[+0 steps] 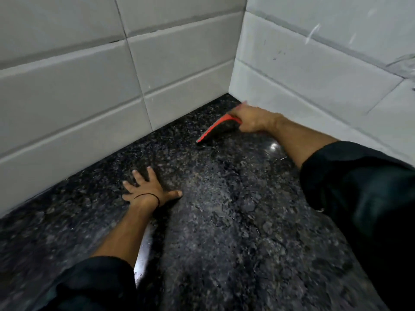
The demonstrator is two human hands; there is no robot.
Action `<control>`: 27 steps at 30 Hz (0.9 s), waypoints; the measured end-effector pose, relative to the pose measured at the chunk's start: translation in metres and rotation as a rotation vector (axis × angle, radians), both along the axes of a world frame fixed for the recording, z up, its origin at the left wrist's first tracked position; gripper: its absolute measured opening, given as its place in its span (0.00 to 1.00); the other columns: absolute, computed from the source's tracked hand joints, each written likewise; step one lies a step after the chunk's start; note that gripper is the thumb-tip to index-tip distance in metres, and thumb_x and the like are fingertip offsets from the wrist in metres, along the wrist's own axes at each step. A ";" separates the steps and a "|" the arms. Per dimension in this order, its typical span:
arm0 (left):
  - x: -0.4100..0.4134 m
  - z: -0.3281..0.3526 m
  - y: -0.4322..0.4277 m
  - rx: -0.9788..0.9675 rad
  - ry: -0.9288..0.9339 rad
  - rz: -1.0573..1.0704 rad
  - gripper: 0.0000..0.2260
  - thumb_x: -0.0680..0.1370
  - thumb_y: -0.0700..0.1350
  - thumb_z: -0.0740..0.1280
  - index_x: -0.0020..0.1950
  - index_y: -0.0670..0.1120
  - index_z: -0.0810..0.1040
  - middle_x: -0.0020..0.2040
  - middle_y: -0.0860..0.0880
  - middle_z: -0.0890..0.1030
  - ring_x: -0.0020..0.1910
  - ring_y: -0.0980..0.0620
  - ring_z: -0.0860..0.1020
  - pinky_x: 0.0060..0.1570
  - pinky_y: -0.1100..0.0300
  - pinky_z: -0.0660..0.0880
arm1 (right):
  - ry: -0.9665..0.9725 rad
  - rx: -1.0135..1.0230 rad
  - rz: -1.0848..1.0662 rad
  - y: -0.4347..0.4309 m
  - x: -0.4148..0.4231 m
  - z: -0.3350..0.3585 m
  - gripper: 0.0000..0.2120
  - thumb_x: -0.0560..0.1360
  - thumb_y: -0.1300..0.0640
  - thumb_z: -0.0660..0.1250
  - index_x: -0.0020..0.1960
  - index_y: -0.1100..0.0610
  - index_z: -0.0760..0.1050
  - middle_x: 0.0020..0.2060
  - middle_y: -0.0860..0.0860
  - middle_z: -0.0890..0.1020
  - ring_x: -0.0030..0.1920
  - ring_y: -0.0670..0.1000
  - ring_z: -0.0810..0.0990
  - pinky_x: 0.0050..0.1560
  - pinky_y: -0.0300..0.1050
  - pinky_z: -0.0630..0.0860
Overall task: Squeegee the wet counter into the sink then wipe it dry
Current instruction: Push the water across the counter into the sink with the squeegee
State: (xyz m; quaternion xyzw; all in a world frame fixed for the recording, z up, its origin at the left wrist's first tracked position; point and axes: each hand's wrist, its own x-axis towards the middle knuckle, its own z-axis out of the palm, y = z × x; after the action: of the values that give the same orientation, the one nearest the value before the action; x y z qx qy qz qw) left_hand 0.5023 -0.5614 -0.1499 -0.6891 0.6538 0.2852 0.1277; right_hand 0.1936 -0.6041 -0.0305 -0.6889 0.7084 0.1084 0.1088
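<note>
- The right hand (251, 118) is gripping the squeegee (219, 129) deep in the counter (224, 209) corner, blade running diagonally left from the fingers.
- The left hand (147, 189) is lying open, fingers spread flat, nearer the person.
- No sink is showing.

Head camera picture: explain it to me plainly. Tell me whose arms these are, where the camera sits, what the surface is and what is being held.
There is no machine here. A person wears one wide-angle camera on the head, looking forward and down, so the two arms reaching in from the bottom are their own. The surface is a dark speckled stone counter that meets white wall tiles in a corner; it glistens as if wet. The left hand lies flat on the counter, fingers spread, holding nothing. The right hand, near the corner, grips a red squeegee with its edge down on the counter. No sink or cloth is in view.
</note>
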 end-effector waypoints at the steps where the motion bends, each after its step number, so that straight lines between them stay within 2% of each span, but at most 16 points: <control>1: 0.003 -0.004 0.001 0.008 0.002 -0.004 0.58 0.63 0.76 0.66 0.79 0.55 0.34 0.79 0.44 0.32 0.77 0.32 0.39 0.72 0.32 0.50 | 0.017 -0.036 0.023 -0.015 0.013 -0.005 0.21 0.73 0.58 0.65 0.66 0.52 0.74 0.63 0.60 0.76 0.59 0.63 0.78 0.60 0.53 0.76; 3: 0.006 -0.009 0.002 -0.014 0.026 -0.013 0.58 0.63 0.76 0.66 0.79 0.55 0.35 0.79 0.44 0.33 0.77 0.32 0.39 0.72 0.31 0.50 | 0.027 -0.090 0.062 -0.039 0.045 -0.010 0.24 0.74 0.60 0.63 0.70 0.51 0.71 0.67 0.59 0.73 0.63 0.65 0.76 0.61 0.57 0.73; 6: 0.009 -0.013 -0.002 -0.023 0.036 0.026 0.59 0.62 0.74 0.69 0.80 0.55 0.37 0.79 0.45 0.34 0.77 0.32 0.40 0.71 0.30 0.52 | -0.011 -0.133 0.130 -0.069 0.091 -0.021 0.22 0.75 0.61 0.61 0.69 0.53 0.73 0.65 0.59 0.74 0.64 0.63 0.76 0.61 0.56 0.73; 10: 0.012 -0.021 -0.006 -0.016 0.028 0.044 0.60 0.62 0.73 0.71 0.80 0.55 0.38 0.80 0.45 0.35 0.77 0.31 0.40 0.71 0.30 0.52 | 0.022 -0.040 0.127 -0.091 0.116 -0.043 0.18 0.76 0.62 0.62 0.65 0.57 0.76 0.61 0.58 0.79 0.61 0.60 0.79 0.59 0.51 0.75; 14: 0.014 -0.027 -0.012 -0.021 0.028 0.073 0.60 0.60 0.72 0.73 0.80 0.56 0.40 0.80 0.45 0.36 0.77 0.31 0.41 0.70 0.29 0.53 | 0.034 0.038 0.136 -0.091 0.113 -0.045 0.18 0.77 0.59 0.62 0.67 0.55 0.76 0.62 0.58 0.79 0.61 0.61 0.78 0.58 0.50 0.74; 19: 0.015 -0.020 -0.015 -0.006 0.053 0.094 0.60 0.60 0.70 0.75 0.80 0.55 0.43 0.80 0.44 0.39 0.77 0.31 0.43 0.70 0.29 0.53 | 0.082 0.165 0.165 -0.043 0.084 -0.035 0.21 0.77 0.60 0.62 0.68 0.47 0.75 0.61 0.57 0.80 0.59 0.59 0.79 0.60 0.49 0.75; 23: 0.032 -0.007 -0.016 0.004 0.074 0.098 0.58 0.62 0.70 0.74 0.80 0.55 0.44 0.80 0.44 0.38 0.77 0.31 0.42 0.70 0.29 0.52 | 0.110 0.178 0.096 0.025 0.053 -0.034 0.19 0.77 0.56 0.63 0.67 0.49 0.75 0.62 0.55 0.81 0.61 0.59 0.79 0.61 0.50 0.75; 25: 0.042 -0.004 -0.016 0.010 0.138 0.073 0.55 0.63 0.70 0.73 0.80 0.56 0.47 0.80 0.44 0.39 0.77 0.31 0.42 0.71 0.30 0.51 | 0.115 0.202 0.088 0.065 0.034 -0.030 0.17 0.78 0.50 0.63 0.67 0.43 0.75 0.61 0.52 0.81 0.60 0.58 0.80 0.61 0.50 0.76; 27: 0.048 -0.005 -0.016 -0.015 0.217 0.056 0.52 0.63 0.71 0.72 0.80 0.56 0.51 0.81 0.42 0.45 0.77 0.32 0.45 0.73 0.31 0.52 | 0.137 0.260 0.116 0.093 0.016 -0.018 0.19 0.78 0.50 0.63 0.67 0.38 0.74 0.61 0.49 0.82 0.59 0.56 0.81 0.60 0.49 0.77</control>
State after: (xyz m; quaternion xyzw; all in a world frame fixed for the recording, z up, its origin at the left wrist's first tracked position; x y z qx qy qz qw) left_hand 0.5507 -0.5778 -0.1550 -0.6732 0.6464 0.3564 0.0430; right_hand 0.2095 -0.5112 -0.0484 -0.6996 0.6533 0.2519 0.1422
